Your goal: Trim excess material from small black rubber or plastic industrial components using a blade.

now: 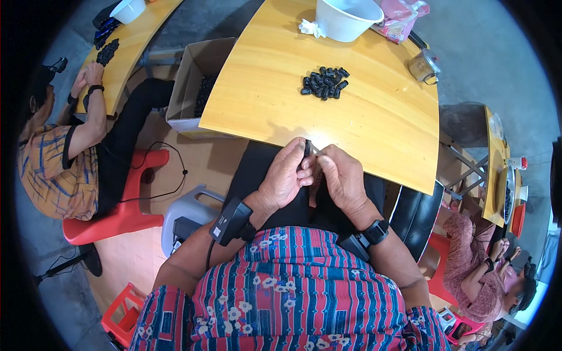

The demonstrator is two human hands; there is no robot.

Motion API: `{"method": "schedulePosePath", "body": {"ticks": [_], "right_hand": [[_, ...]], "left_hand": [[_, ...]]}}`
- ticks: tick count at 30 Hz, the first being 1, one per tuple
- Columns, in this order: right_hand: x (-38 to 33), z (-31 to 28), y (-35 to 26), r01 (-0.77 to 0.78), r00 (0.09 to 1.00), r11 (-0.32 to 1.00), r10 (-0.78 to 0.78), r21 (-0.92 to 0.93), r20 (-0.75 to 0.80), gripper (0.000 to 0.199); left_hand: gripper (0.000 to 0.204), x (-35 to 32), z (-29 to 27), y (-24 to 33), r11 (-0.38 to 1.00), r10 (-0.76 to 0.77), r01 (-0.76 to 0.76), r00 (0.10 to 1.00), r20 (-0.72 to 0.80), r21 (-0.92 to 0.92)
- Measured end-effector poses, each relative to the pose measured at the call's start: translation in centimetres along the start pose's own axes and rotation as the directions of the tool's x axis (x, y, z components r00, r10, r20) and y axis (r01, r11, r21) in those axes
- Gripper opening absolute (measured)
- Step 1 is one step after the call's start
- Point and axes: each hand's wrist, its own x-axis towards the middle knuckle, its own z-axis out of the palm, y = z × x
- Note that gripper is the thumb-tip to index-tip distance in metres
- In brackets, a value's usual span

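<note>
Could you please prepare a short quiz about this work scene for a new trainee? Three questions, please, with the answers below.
1. Where is the single black part that lies apart from the pile: A, in a basin; B, at the fingertips of the left hand; C, on the floor?
2. True or false: the pile of black parts lies directly on the yellow tabletop.
3. Which metal vessel with a handle stands near the tabletop's right edge?

Key: 1. B. 2. True. 3. The lidded mug.
</note>
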Motion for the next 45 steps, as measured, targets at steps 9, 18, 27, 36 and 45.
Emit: {"method": "schedulePosePath", "body": {"ticks": [9, 18, 27, 36, 45], "right_hand": [[0.6, -0.3, -1.2, 0.115, 0.993, 0.924, -0.113, -0.365, 0.025, 0.033], [0.8, -0.1, -1.4, 0.123, 0.992, 0.938, -0.129, -0.323, 0.003, 0.029], [0.6, -0.3, -1.3, 0.107, 0.994, 0.934, -0.097, -0.34, 0.045, 0.031], [0.9, -0.2, -1.6, 0.06, 0.998, 0.935, -0.046, -0.35, 0.05, 0.03], [0.6, -0.1, 0.2, -0.043, 0.999, 0.998, 0.044, -0.054, 0.008, 0.033]], "left_hand": [[0.017, 0.2, -0.2, -0.3, 0.998, 0.045, -0.047, 0.998, 0.047, 0.032], [0.016, 0.1, -1.7, -0.6, 0.999, 0.035, -0.032, 0.994, 0.108, -0.031], [0.015, 0.2, -1.6, -0.4, 0.999, 0.034, -0.036, 0.992, 0.125, 0.02], [0.015, 0.5, -2.0, -0.7, 0.999, 0.034, -0.037, 0.993, 0.114, 0.026], [0.021, 0.5, -2.6, -0.6, 1.0, 0.01, -0.011, 0.981, 0.191, 0.0]]}}
